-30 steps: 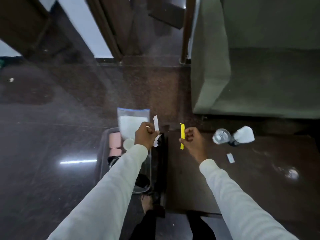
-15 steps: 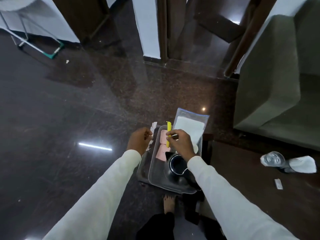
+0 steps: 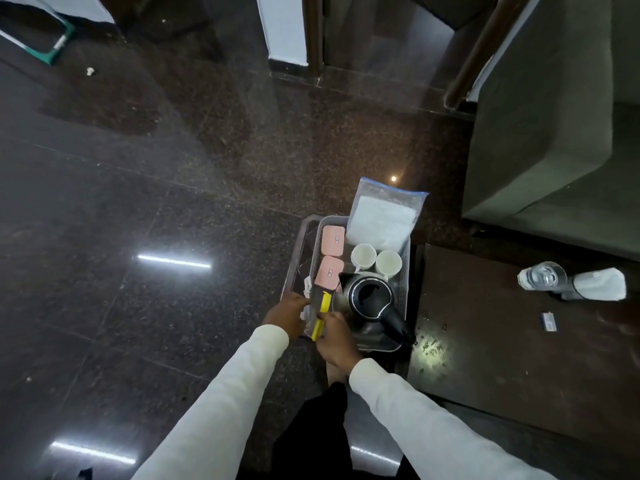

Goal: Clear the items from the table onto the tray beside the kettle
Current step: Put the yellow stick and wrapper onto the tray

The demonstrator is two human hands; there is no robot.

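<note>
A grey tray (image 3: 406, 268) holds a black kettle (image 3: 371, 299), two white cups (image 3: 363, 256), two pink boxes (image 3: 333, 240) and a clear bag of white stuff (image 3: 384, 216). My right hand (image 3: 334, 336) pinches a yellow sachet (image 3: 320, 318) at the tray's near left corner, left of the kettle. My left hand (image 3: 285, 315) rests at the tray's left rim with white paper scraps (image 3: 307, 285) by its fingers; whether it still grips them is unclear. On the dark table (image 3: 502, 348) lie a toppled glass (image 3: 540, 277), a white paper piece (image 3: 599, 284) and a small white packet (image 3: 549, 321).
A second dark tray (image 3: 301, 251) sits under the grey one, jutting out to the left. A grey-green sofa (image 3: 540, 126) stands at the right behind the table. Polished dark floor stretches to the left; my foot (image 3: 336, 374) shows below the tray.
Both hands swung left from the table to the tray. The yellow sachet came along and now lies low at the tray's near left corner. My view turned left too.
</note>
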